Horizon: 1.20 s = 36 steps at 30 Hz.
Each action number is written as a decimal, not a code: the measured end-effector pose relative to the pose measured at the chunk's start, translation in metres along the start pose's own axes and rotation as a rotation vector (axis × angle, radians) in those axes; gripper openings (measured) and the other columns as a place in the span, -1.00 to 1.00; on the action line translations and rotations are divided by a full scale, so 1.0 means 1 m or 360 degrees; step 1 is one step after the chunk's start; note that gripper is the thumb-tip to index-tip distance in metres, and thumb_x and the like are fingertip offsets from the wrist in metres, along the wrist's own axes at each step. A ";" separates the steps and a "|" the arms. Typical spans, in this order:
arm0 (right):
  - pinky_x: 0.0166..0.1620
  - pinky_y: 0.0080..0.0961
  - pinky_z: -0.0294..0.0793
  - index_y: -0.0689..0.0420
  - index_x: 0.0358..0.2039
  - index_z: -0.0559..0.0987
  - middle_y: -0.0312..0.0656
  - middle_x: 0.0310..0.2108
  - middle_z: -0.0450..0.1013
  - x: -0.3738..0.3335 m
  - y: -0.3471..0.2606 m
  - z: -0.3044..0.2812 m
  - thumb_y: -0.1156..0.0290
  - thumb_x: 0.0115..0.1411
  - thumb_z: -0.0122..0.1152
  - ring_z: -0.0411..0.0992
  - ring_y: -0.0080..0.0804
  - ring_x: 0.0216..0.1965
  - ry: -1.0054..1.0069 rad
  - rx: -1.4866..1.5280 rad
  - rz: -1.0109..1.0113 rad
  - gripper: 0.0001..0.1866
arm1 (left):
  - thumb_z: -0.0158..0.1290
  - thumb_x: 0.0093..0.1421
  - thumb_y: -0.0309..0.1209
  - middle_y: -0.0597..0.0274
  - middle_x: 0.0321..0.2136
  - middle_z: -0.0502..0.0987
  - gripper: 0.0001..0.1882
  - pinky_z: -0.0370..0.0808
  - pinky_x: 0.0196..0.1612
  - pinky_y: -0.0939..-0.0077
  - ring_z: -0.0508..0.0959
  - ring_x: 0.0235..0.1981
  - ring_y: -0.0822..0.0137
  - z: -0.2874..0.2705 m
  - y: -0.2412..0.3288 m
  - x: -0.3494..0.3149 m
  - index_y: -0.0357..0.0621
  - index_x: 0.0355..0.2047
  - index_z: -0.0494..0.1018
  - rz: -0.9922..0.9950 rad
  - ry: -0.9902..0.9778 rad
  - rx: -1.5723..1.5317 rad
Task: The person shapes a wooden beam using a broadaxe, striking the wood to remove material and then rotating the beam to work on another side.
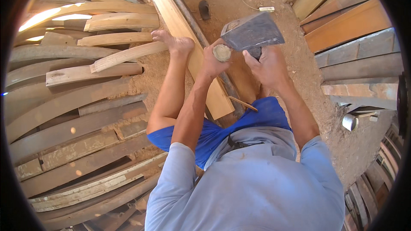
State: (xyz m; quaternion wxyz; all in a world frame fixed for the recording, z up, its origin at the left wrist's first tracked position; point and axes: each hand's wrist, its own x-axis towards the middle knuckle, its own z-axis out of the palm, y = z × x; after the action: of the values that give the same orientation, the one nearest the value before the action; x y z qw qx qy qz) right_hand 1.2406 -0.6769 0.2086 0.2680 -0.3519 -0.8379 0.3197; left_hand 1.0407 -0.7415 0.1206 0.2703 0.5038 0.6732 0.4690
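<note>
Person seated low on the brown dirt floor (pixel 329 154). Left hand (pixel 211 63): grip wrapped firmly around a round-ended pale wooden handle (pixel 222 53), butt end facing up. Right hand (pixel 270 66): grip closed on the dark neck of a broad grey metal blade (pixel 253 31), thumb along it. Whether handle and blade belong to one tool, cannot tell.

Under the hands, a long pale straight-edged wooden plank (pixel 181 25) runs away from the lap, near end between the legs. A grey pole-like timber (pixel 193 23) lies along its right side. Thin brown wooden strip (pixel 243 103) at the blue cloth shorts (pixel 269 113).

Hazards, as judged: bare left foot (pixel 173 43) against the plank's left edge, no shoe visible. A blade that slipped or glanced off the wood could reach foot, shin or thigh. Left knuckles sit just beside the blade's near corner; a twist of the right wrist might bring metal onto them. Sweat or dust on either handhold would loosen it. No clamp visible on the plank; with foot pressure lost, it could slide or roll against the pole timber.
</note>
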 end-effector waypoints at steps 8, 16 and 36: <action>-0.21 -0.01 0.50 0.26 -0.28 0.58 0.12 -0.43 0.55 0.009 -0.011 0.008 0.29 0.08 0.30 0.55 0.19 -0.31 -0.0707 -0.0430 0.0198 -0.70 | 0.27 0.01 -0.53 0.23 -0.30 0.67 -0.67 0.54 -0.16 0.54 0.61 -0.27 0.50 0.003 -0.013 -0.012 -0.24 -0.17 0.56 0.0388 0.0164 -0.0002; -0.12 -0.30 0.52 0.24 -0.10 0.59 0.02 -0.33 0.59 -0.020 -0.023 0.006 0.33 0.13 0.31 0.58 -0.14 -0.26 -0.0317 0.0513 0.0294 -0.65 | 0.24 0.13 -0.51 0.39 -0.44 0.59 -0.90 0.50 -0.23 0.61 0.53 -0.37 0.59 -0.008 -0.025 0.017 -0.16 -0.34 0.55 -0.0034 0.0670 -0.0244; -0.33 -0.61 0.41 0.20 -0.36 0.62 -0.37 -0.43 0.52 -0.018 -0.048 -0.080 0.53 0.18 0.36 0.41 -0.66 -0.41 0.0516 0.0871 0.0188 -0.94 | 0.21 0.15 -0.50 0.37 -0.42 0.60 -0.93 0.49 -0.22 0.58 0.55 -0.34 0.53 -0.002 0.034 -0.010 -0.14 -0.33 0.57 -0.0056 0.0173 0.0016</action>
State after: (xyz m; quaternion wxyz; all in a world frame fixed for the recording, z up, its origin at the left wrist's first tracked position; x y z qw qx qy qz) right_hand 1.2857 -0.6888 0.2914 0.4636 -0.3611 -0.6455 0.4879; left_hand 1.0572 -0.7502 0.1515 0.2391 0.4670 0.6980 0.4874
